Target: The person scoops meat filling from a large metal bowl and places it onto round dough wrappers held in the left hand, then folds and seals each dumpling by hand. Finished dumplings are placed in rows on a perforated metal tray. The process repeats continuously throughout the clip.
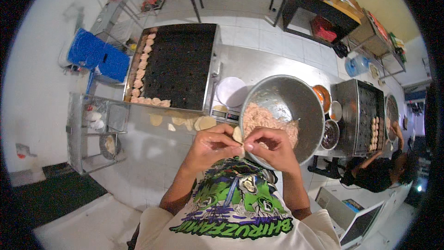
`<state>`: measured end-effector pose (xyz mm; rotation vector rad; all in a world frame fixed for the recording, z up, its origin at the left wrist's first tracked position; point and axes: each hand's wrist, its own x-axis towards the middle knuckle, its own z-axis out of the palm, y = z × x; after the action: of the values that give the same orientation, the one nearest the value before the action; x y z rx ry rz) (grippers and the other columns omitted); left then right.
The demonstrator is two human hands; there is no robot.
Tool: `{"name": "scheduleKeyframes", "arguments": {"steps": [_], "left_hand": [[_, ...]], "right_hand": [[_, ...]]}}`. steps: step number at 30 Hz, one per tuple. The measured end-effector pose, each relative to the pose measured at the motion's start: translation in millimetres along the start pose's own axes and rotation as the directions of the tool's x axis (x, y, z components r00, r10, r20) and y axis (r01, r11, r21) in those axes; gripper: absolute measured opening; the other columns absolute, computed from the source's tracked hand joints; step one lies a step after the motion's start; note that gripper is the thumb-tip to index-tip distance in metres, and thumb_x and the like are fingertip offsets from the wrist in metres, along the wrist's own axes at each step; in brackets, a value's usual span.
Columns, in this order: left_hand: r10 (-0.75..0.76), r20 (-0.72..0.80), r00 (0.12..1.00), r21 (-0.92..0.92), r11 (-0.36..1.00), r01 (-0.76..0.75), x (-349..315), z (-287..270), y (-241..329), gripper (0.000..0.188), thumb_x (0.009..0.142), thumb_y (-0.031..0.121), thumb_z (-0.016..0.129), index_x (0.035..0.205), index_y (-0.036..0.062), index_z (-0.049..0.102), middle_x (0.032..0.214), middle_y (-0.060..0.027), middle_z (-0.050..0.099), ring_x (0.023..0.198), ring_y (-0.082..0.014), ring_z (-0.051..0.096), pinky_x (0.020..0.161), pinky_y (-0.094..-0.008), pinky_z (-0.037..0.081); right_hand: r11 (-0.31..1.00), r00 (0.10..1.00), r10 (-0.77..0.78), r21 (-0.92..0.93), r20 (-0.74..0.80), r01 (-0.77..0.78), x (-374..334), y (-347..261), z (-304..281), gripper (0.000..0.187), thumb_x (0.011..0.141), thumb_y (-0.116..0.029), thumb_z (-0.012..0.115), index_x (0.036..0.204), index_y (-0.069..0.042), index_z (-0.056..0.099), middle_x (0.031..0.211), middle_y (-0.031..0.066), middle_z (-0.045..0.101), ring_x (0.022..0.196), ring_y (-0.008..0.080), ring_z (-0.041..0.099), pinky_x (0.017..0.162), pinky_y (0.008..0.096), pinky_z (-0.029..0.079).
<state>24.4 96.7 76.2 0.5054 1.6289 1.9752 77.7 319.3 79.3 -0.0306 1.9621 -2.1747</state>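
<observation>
In front of my chest, at the near rim of a big metal bowl [305,99], both hands meet over a small pale dough wrapper [237,134]. My left hand [213,147] is closed, pinching it between thumb and fingers. From the other side my right hand [274,147] is closed with thumb and fingertip on its lower edge. Whether filling is inside the wrapper is hidden. Pink minced filling [261,120] lies in the bowl. Left of it, flat round wrappers [204,122] are spread on the metal table beside a small scale [225,115].
A square metal tray with a black perforated base [185,65] holds dumplings [140,71] along its left and near edges. A pale round plate [231,91] and small bowls [330,134] flank the big bowl. A co-worker [381,169] reaches beside a second tray [363,115] at right.
</observation>
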Motion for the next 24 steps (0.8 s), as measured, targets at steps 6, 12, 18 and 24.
{"name": "scheduleKeyframes", "arguments": {"steps": [6,12,18,24], "left_hand": [[-0.074,0.052,0.996,-0.064,0.995,0.078,0.9,-0.3,-6.8,0.012,0.086,-0.004,0.076,0.098,-0.0038,0.077,0.107,-0.0088,0.065,0.096,-0.0137,0.063,0.081,-0.025,0.05],[-0.028,0.041,0.999,-0.079,0.996,0.032,4.7,5.1,-3.8,0.013,0.087,-0.002,0.075,0.1,-0.0048,0.077,0.106,-0.0094,0.064,0.095,-0.0145,0.063,0.078,-0.0253,0.052],[0.012,0.067,0.998,-0.035,0.999,-0.01,4.4,7.0,0.1,0.012,0.09,0.002,0.074,0.1,-0.0037,0.075,0.11,-0.0091,0.063,0.098,-0.0144,0.063,0.083,-0.0269,0.053],[0.088,-0.072,0.994,0.021,0.996,-0.086,-3.6,10.5,-2.2,0.012,0.09,0.003,0.075,0.101,-0.003,0.074,0.119,-0.0132,0.064,0.109,-0.0192,0.062,0.094,-0.0306,0.051]], "right_hand": [[1.0,1.0,-0.005,-0.004,-0.024,0.005,-6.6,-1.9,-0.4,0.012,0.091,-0.012,0.075,0.097,-0.003,0.071,0.09,0.0024,0.071,0.086,0.0093,0.064,0.076,0.0265,0.05],[0.997,0.998,-0.06,-0.048,-0.036,0.059,-6.7,-5.1,-1.6,0.013,0.087,-0.01,0.078,0.093,-0.003,0.07,0.09,0.0026,0.07,0.083,0.011,0.064,0.075,0.0273,0.051],[0.998,0.997,-0.062,0.025,-0.048,0.063,-11.9,5.8,-2.1,0.01,0.086,-0.007,0.076,0.091,-0.002,0.069,0.091,0.0036,0.069,0.084,0.0102,0.062,0.076,0.0275,0.049],[0.995,0.994,-0.064,0.075,-0.085,0.07,-4.2,2.5,1.9,0.014,0.087,-0.01,0.078,0.094,-0.002,0.069,0.089,0.0016,0.067,0.084,0.0089,0.061,0.074,0.0265,0.049]]}}
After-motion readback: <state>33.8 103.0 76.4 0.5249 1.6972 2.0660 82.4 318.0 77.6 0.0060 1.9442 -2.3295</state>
